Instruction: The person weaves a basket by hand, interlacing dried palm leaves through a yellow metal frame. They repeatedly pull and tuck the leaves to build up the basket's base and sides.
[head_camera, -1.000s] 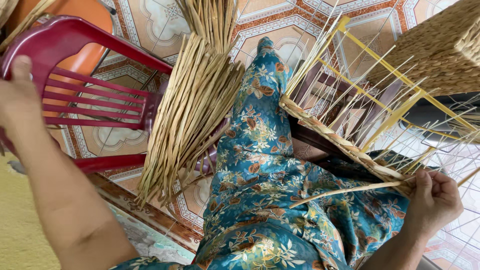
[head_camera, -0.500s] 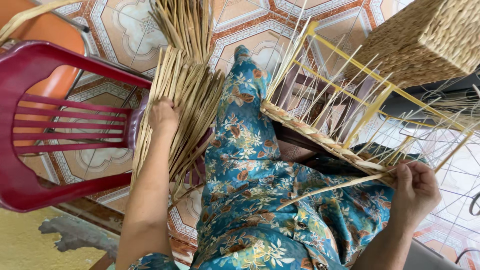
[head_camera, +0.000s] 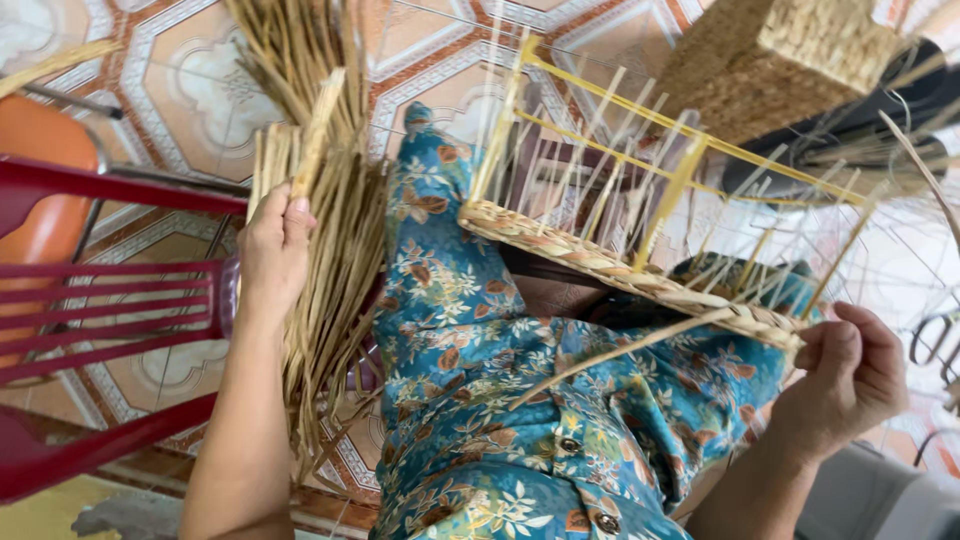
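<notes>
While the left hand (head_camera: 272, 245) closes on one stalk in the reed bundle (head_camera: 325, 250) beside the red chair (head_camera: 110, 300), the right hand (head_camera: 850, 375) pinches a loose strand (head_camera: 620, 350) at the half-woven basket frame (head_camera: 640, 215) on the lap; slackened pinch likely loosens the weave.

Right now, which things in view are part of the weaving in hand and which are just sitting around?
In use:
- left hand on the bundle of dried straw strands
- right hand at the half-woven basket base on its yellow wire frame
- loose strand across the lap

Lying about:
- red plastic chair
- finished woven basket
- orange seat
</notes>
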